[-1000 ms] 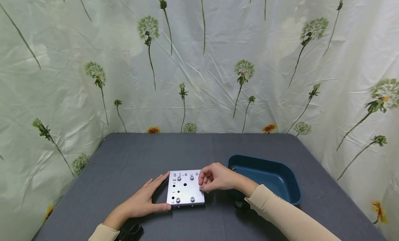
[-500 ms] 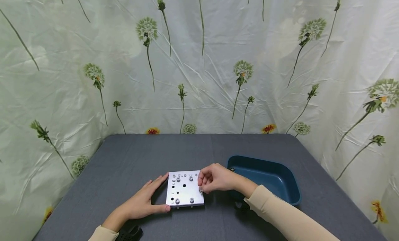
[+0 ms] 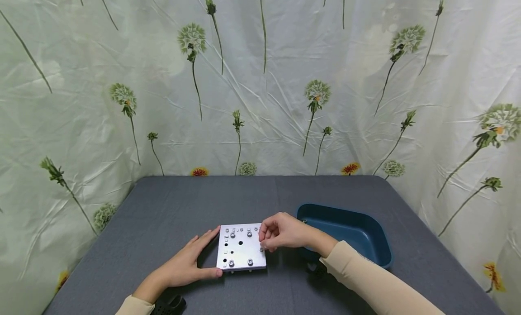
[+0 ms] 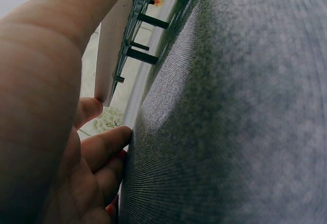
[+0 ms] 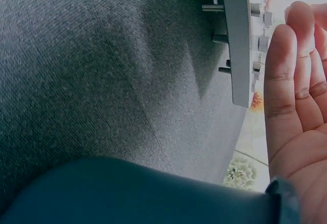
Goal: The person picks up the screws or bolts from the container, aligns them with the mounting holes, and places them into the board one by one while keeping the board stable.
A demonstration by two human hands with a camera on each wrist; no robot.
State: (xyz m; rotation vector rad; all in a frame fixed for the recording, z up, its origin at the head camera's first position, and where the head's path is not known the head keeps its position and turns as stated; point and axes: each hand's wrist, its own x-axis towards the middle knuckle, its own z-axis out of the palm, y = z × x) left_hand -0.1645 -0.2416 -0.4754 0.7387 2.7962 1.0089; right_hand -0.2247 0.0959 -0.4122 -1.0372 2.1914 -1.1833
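Observation:
A square silvery metal plate [image 3: 240,251], with several socket-head screws and small holes, is raised above the table on screw shanks that stick out underneath. My left hand [image 3: 189,260] grips its left side, thumb at the near corner and forefinger at the far corner. In the left wrist view, other fingers [image 4: 107,147] lie by the cloth below the plate. Curled over the plate's right edge, my right hand [image 3: 285,233] pinches a small screw [image 3: 262,250], mostly covered by the fingertips. The right wrist view shows its fingers [image 5: 281,70] beside the screw heads [image 5: 263,43].
A dark blue tray [image 3: 376,233] stands right of the plate, under my right forearm, with small metal parts [image 3: 303,221] at its left end. A black strap-like object [image 3: 171,304] is near my left wrist. Grey cloth [image 3: 203,197] covers the table; a flowered curtain [image 3: 260,102] hangs behind.
The plate and left hand have hardly moved. My right fingers have shifted very slightly at the screw, and its head shows a little more below the thumb.

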